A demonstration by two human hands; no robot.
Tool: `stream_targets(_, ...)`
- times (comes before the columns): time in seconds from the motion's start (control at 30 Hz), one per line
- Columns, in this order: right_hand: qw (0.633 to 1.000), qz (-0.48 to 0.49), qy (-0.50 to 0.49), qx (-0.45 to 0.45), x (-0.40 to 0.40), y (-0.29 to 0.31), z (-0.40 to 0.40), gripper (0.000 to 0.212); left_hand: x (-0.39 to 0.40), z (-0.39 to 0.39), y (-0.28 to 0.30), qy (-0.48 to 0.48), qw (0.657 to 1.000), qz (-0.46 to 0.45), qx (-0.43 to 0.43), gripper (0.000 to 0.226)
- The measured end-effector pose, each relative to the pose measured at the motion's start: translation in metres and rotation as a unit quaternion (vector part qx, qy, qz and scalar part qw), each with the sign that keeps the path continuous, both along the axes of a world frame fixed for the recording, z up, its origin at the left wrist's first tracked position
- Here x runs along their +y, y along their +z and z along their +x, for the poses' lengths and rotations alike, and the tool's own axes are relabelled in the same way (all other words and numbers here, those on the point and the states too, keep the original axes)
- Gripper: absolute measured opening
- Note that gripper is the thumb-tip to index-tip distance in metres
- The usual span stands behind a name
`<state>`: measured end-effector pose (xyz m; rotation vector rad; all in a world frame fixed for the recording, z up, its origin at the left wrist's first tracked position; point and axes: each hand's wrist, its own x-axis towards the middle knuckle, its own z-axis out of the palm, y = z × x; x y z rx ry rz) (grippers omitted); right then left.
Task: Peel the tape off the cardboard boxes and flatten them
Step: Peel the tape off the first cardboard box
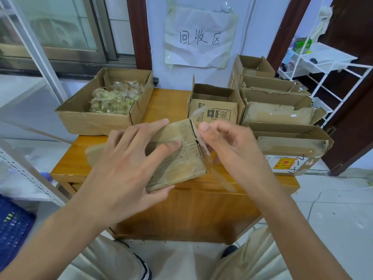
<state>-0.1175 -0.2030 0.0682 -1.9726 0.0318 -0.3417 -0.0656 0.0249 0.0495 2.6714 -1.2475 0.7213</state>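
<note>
A wooden table (167,102) holds a big box (96,116) of used tape at 10 o'clock and open boxes (282,110) at 2 o'clock. In the middle, the left hand (129,160) grips a small flat box (181,156). At its 3 o'clock edge, the right hand (228,142) pinches clear tape (203,146).

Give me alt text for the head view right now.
Left hand holds a small cardboard box over a wooden table while right hand pinches clear tape at its edge; opened boxes stand behind.
</note>
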Motion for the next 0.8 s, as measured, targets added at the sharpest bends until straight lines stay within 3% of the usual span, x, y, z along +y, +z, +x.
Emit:
stream_targets(0.2, 0.995, -0.06, -0.06, -0.05, 0.01, 0.01, 0.009, 0.034, -0.002, -0.008, 0.001, -0.008, 0.997, 0.028, -0.074, 0.079)
stream_targets(0.33, 0.998, 0.046, -0.028, 0.016, 0.0, 0.015, 0.011, 0.032, 0.001, -0.015, -0.013, -0.02, 0.987, 0.032, -0.158, 0.067)
stream_targets(0.5, 0.976, 0.204, 0.043, 0.06, 0.006, -0.009, 0.001, 0.033, -0.001, -0.018, -0.042, -0.016, 0.972, -0.058, -0.228, 0.039)
stream_targets(0.57, 0.954, 0.291, 0.046, 0.045, 0.012, -0.02, -0.003, 0.032, -0.002, -0.019, -0.051, -0.006, 0.97, -0.085, -0.227, 0.043)
stream_targets(0.67, 0.907, 0.42, 0.034, 0.025, 0.021, -0.033, -0.007, 0.025, 0.003, -0.02, -0.062, 0.023, 0.979, -0.101, -0.178, 0.069)
stream_targets(0.8, 0.914, 0.405, 0.004, 0.024, 0.024, -0.042, -0.005, 0.042, 0.006, -0.014, -0.062, 0.013, 0.99, -0.056, -0.128, 0.094)
